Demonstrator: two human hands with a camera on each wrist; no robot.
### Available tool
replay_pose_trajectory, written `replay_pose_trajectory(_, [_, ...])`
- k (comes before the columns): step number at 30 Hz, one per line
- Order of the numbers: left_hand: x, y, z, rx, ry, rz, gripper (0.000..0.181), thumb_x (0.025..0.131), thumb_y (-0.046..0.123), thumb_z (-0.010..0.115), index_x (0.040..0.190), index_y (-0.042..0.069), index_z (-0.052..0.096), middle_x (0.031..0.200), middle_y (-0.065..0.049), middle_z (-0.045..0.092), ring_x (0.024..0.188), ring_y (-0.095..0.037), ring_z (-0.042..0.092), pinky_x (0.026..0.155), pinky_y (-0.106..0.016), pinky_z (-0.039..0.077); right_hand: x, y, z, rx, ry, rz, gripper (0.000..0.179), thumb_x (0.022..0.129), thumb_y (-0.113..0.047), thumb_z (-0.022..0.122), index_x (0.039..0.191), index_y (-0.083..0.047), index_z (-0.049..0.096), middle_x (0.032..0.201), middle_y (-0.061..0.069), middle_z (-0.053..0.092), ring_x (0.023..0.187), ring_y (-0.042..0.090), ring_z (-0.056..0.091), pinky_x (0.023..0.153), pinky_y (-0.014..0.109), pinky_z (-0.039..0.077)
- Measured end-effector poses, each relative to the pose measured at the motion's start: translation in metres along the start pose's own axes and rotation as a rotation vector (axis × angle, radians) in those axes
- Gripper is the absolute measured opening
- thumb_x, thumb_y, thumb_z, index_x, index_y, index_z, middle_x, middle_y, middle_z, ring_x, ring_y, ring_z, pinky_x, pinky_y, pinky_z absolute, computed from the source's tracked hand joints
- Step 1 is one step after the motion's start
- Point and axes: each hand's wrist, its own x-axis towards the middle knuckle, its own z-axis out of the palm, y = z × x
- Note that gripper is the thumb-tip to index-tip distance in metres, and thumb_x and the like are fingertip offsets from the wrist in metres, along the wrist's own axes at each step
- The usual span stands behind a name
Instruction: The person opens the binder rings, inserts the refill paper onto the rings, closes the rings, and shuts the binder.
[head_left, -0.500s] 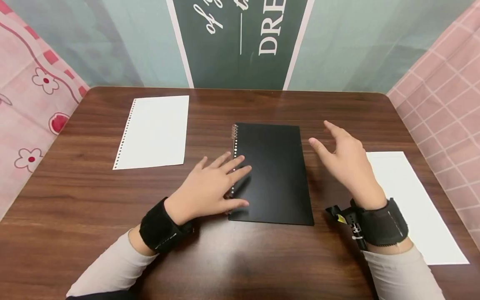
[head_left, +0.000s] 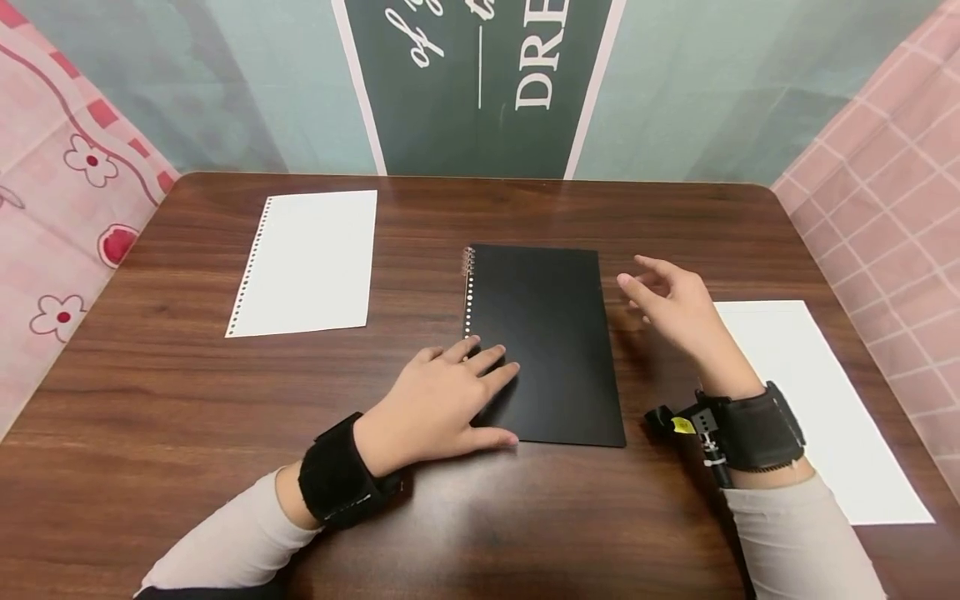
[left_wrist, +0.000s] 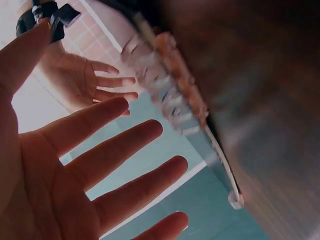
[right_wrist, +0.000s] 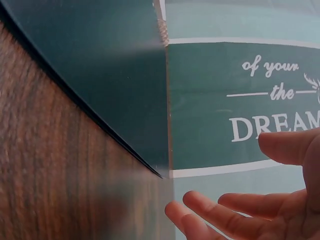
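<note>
Notebook [head_left: 551,333] — left hand [head_left: 435,404] now shifted toward its near edge, fingers spread.
Right hand [head_left: 673,312] beside it, fingers loosely bent — neither grips it, so it lies unopened.

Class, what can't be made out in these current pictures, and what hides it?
Head view: the lower binding edge of the black spiral notebook, covered by the left hand.
Head view: left side of the plain white sheet, hidden by the right arm.
Head view: background lettering, cut off by the top edge.
Left wrist view: the binding coils, too blurred to count.
</note>
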Motion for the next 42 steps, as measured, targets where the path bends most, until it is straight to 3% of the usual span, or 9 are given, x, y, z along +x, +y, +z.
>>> replay_pose_trajectory(4, [0.000,0.003,0.004,0.007,0.028,0.013,0.081,0.086,0.078,0.050,0.143,0.022,0.053,0.146,-0.004,0.055,0.136,-0.031,0.050,0.092,-0.051,0.052,0.003,0.001,0.000,0.067,-0.058,0.055,0.071,0.102,-0.049,0.047,0.156,-0.006,0.029,0.137,0.024,0.055,0.103,0.022,0.067,0.073,0.016,0.054])
replay_pose_trajectory(11, [-0.001,0.008,0.006,0.056,0.071,0.043,0.073,0.085,0.070,0.059,0.139,0.020,0.057,0.138,-0.003,0.060,0.122,-0.027,0.059,0.079,-0.045,0.056,0.006,0.007,0.001,0.221,-0.119,0.136,0.077,0.100,-0.053,0.048,0.158,-0.008,0.024,0.147,0.023,0.048,0.094,0.002,0.065,0.079,0.016,0.054])
replay_pose_trajectory(19, [-0.001,0.010,0.006,0.044,0.023,0.033,0.066,0.085,0.066,0.064,0.134,0.022,0.061,0.128,0.002,0.065,0.111,-0.024,0.061,0.071,-0.043,0.055,0.008,0.008,0.001,0.285,-0.144,0.159,0.075,0.101,-0.050,0.047,0.157,-0.007,0.024,0.145,0.024,0.049,0.092,-0.001,0.066,0.078,0.016,0.054])
replay_pose_trajectory(25, [0.000,0.009,0.006,-0.010,-0.006,0.048,0.057,0.086,0.051,0.072,0.130,0.017,0.062,0.127,-0.004,0.065,0.106,-0.025,0.059,0.067,-0.037,0.058,0.012,0.012,0.002,0.325,-0.186,0.186,0.074,0.102,-0.051,0.045,0.158,-0.010,0.022,0.147,0.022,0.045,0.091,-0.004,0.065,0.079,0.015,0.053])
replay_pose_trajectory(29, [0.001,0.009,0.006,-0.024,-0.022,0.065,0.053,0.088,0.047,0.072,0.129,0.015,0.063,0.130,-0.008,0.063,0.107,-0.027,0.060,0.073,-0.035,0.059,0.013,0.014,0.002,0.342,-0.199,0.196,0.074,0.101,-0.051,0.045,0.159,-0.010,0.021,0.147,0.021,0.044,0.091,-0.004,0.065,0.080,0.015,0.053])
replay_pose_trajectory(36, [0.000,0.009,0.007,0.044,0.037,0.136,0.050,0.089,0.046,0.071,0.122,0.008,0.067,0.123,-0.008,0.067,0.101,-0.026,0.061,0.087,-0.032,0.054,0.014,0.016,0.002,0.360,-0.211,0.210,0.075,0.101,-0.051,0.046,0.159,-0.010,0.021,0.143,0.016,0.048,0.092,-0.003,0.066,0.081,0.016,0.054])
replay_pose_trajectory(42, [-0.003,0.007,0.009,0.091,0.079,0.178,0.042,0.091,0.040,0.070,0.114,0.004,0.070,0.124,-0.010,0.068,0.105,-0.030,0.064,0.087,-0.031,0.056,0.014,0.017,0.001,0.384,-0.207,0.217,0.074,0.101,-0.049,0.048,0.158,-0.009,0.022,0.119,-0.005,0.060,0.088,-0.001,0.069,0.080,0.017,0.055])
